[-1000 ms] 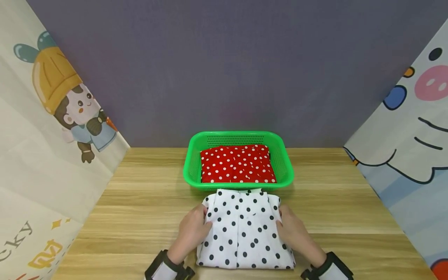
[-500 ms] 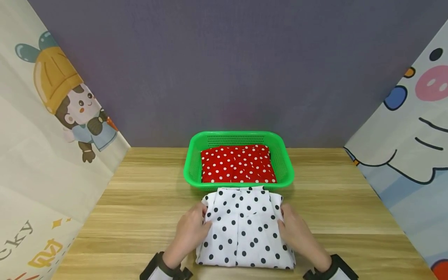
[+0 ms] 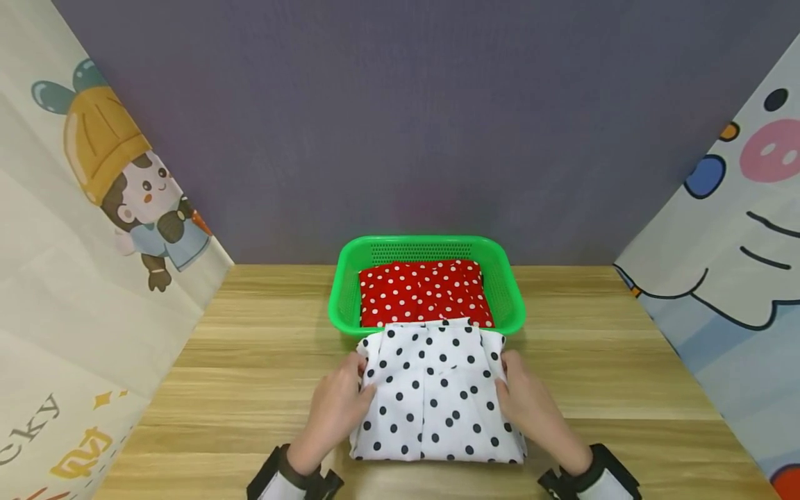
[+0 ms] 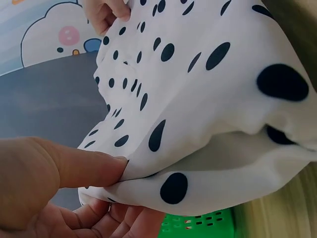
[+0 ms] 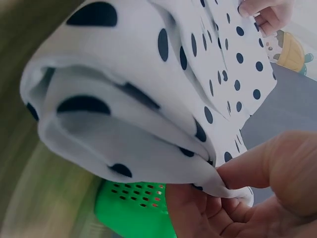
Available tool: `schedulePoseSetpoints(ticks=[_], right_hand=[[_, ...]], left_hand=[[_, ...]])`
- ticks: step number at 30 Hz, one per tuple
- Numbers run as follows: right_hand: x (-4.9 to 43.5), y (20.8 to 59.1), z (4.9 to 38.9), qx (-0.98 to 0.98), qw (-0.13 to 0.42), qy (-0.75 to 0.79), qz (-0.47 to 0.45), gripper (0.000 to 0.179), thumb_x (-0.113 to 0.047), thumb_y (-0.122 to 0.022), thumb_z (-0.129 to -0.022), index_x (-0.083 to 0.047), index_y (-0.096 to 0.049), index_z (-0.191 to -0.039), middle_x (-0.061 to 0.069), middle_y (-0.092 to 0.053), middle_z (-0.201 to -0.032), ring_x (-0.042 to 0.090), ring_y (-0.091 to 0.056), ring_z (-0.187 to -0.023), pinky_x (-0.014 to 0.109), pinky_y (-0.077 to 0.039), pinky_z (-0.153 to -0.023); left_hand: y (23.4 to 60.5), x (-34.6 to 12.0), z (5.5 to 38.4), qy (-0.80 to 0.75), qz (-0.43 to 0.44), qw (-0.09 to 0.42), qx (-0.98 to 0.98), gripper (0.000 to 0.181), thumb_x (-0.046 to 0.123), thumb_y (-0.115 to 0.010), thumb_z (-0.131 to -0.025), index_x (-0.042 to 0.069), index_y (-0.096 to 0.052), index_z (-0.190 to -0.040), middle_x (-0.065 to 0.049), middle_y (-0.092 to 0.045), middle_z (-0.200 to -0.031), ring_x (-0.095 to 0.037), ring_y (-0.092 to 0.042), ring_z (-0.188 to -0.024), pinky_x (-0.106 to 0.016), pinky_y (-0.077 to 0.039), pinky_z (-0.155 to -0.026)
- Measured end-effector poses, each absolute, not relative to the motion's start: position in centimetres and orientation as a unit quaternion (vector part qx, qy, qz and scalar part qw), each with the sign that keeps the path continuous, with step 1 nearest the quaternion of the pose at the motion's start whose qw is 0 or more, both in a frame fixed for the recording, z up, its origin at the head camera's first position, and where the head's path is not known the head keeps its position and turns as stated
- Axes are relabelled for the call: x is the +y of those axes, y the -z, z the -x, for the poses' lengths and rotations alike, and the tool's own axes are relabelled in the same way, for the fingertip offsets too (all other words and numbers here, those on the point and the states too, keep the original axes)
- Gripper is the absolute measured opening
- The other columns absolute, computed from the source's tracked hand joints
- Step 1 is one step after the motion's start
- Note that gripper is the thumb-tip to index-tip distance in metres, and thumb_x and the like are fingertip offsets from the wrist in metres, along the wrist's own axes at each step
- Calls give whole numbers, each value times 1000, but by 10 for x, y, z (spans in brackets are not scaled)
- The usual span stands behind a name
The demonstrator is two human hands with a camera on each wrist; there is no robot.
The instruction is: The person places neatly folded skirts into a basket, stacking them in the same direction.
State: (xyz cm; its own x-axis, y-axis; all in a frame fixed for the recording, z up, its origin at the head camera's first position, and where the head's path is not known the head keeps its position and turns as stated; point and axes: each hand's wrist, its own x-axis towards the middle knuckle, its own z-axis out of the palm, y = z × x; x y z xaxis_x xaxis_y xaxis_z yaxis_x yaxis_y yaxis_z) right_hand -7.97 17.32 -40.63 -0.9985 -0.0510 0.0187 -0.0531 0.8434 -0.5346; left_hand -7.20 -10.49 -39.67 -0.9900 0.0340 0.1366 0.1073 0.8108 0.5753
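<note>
- Green perforated plastic basket (image 3: 509,295) sits at the far middle of the light wooden table (image 3: 625,361), in front of a grey-purple back wall (image 3: 400,118).
- Inside the basket: one folded red cloth with white dots (image 3: 425,293), lying flat.
- Cartoon-printed panels (image 3: 94,229) stand at both sides of the table, well apart from the hands.
- Folded white garment with black polka dots (image 3: 437,396) lies between the hands, on the near side of the basket; its far edge overlaps the basket's near rim and hides part of it.
- Left hand (image 3: 334,410) pinches the garment's left edge, thumb on top, fingers (image 4: 99,218) underneath.
- Right hand (image 3: 528,406) pinches the right edge the same way, thumb over, fingers (image 5: 198,208) below.
- Wrist views show the basket's green mesh just beneath the cloth.
- Count: one basket, two folded cloths, two hands.
</note>
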Motion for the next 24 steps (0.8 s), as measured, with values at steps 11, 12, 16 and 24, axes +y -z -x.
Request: schedulePoseSetpoints(ticks=[11, 12, 16, 24], right_hand=[[174, 392, 107, -954, 52, -290, -60, 30, -1, -55, -86, 7, -43, -112, 16, -51, -91, 20, -50, -72, 28, -45, -55], [173, 391, 110, -953, 55, -292, -59, 30, -1, -55, -86, 7, -43, -112, 16, -51, -91, 20, -50, -73, 28, -45, -57], [171, 387, 120, -952, 71, -292, -64, 28, -2, -55, -86, 8, -45, -111, 15, -52, -89, 21, -49, -72, 28, -43, -57], [169, 383, 136, -948, 79, -302, -65, 28, -2, -54, -87, 7, -44, -111, 15, -51, -87, 21, -49, -69, 27, -42, -53]], left_hand=[[386, -102, 99, 337, 47, 87, -936, 27, 4, -69, -76, 4, -54, -98, -4, -51, -75, -16, -47, -62, -23, -39, -49], [385, -101, 102, 340, 47, 89, -935, 27, 4, -68, -76, 4, -53, -99, -4, -51, -76, -16, -47, -62, -23, -40, -49], [381, -101, 111, 347, 47, 93, -932, 27, 3, -66, -76, 3, -53, -100, -5, -52, -78, -16, -48, -63, -23, -40, -50], [375, -103, 128, 358, 42, 89, -928, 28, 5, -64, -77, 3, -53, -102, -10, -58, -89, -15, -48, -58, -24, -41, -48]])
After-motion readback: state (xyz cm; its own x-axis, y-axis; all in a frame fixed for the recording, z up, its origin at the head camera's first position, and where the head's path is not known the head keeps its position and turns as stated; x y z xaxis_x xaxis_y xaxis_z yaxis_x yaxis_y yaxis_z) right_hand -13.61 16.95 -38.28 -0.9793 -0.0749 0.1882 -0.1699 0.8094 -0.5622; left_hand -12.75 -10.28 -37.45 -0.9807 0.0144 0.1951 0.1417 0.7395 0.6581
